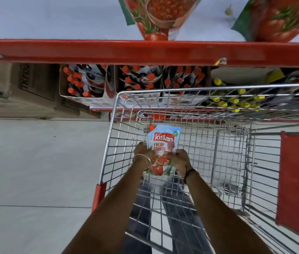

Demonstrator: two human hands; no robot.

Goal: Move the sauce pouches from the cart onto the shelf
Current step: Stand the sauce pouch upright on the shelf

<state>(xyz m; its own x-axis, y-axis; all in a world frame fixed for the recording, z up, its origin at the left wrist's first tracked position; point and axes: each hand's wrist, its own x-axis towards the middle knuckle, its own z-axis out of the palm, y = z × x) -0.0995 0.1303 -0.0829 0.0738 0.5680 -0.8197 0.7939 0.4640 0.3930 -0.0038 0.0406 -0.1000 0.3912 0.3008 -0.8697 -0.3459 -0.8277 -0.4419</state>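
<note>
A tomato sauce pouch (163,142), pale blue with a red label and an orange cap, is held inside the wire cart (218,129). My left hand (142,152) grips its left edge and my right hand (180,161) grips its right lower edge. The pouch's bottom part sits between my two hands. Above, the red-edged shelf (145,52) carries two like pouches, one pouch (154,17) at centre and another pouch (276,19) at the right.
Below the shelf edge stand open cartons of orange-capped pouches (82,83) and yellow-capped pouches (236,99). Brown cardboard boxes (26,88) sit at the left. A red panel (298,180) hangs on the cart's right side. Pale tiled floor (35,171) lies to the left.
</note>
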